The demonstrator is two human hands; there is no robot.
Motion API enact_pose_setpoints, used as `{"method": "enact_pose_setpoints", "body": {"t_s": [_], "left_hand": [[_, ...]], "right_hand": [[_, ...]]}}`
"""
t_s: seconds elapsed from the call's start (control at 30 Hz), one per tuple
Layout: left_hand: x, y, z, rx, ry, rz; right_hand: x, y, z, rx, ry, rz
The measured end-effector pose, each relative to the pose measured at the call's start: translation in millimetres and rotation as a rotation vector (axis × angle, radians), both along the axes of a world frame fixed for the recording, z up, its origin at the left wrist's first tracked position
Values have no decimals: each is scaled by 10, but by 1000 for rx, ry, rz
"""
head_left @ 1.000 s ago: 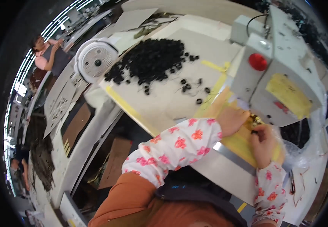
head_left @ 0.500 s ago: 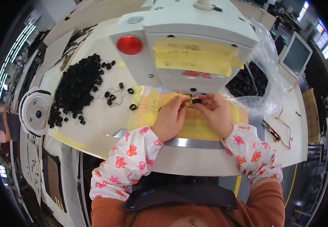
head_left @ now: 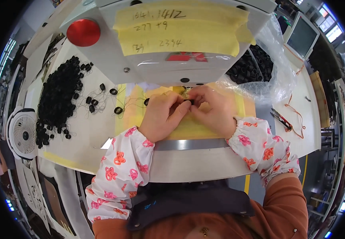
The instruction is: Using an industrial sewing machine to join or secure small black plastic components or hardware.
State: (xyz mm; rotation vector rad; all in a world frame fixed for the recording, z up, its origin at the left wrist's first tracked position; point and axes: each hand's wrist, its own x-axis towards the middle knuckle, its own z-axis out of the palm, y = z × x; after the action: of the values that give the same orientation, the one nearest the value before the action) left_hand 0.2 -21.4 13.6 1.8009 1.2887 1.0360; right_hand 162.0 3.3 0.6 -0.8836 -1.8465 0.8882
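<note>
My left hand (head_left: 164, 111) and my right hand (head_left: 210, 107) meet just below the sewing machine (head_left: 148, 67), both pinching a small black ring-shaped piece (head_left: 191, 102), partly hidden by the fingers. Behind them is brass-coloured metal (head_left: 180, 91) at the machine's working point. Yellow-taped work surface (head_left: 176, 133) lies under my hands. Another black ring (head_left: 146, 102) with threads sits beside my left hand. More loose rings (head_left: 118, 110) trail threads to the left.
A large heap of black pieces (head_left: 57, 93) and a white fan (head_left: 26, 133) are on the left. At right are a clear bag (head_left: 278, 79) of black pieces, snips (head_left: 281, 120) on an orange cord and a monitor (head_left: 300, 34). A co-worker (head_left: 1, 155) is at far left.
The view has swung right and closer to the machine, which now fills the top centre. My hands have drawn together, and the left thumb and fingers now meet the right's at the black piece.
</note>
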Motion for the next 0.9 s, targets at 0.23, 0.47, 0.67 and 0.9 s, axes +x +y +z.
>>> {"method": "enact_pose_setpoints", "body": {"t_s": [0.23,0.47,0.67,0.9], "left_hand": [[-91,-37,-84,108,129,-62],[-148,2,-157,153,192,-136],[-90,28,-104,26,179,-71],[-242,22,-164,202,238,-88]], "right_hand": [[-32,-39,-21,554,-251,143],[-2,-55,-52,595,-278,139],[44,6,-113,586,-225,160],[-71,-23,-77,460,-364,159]]}}
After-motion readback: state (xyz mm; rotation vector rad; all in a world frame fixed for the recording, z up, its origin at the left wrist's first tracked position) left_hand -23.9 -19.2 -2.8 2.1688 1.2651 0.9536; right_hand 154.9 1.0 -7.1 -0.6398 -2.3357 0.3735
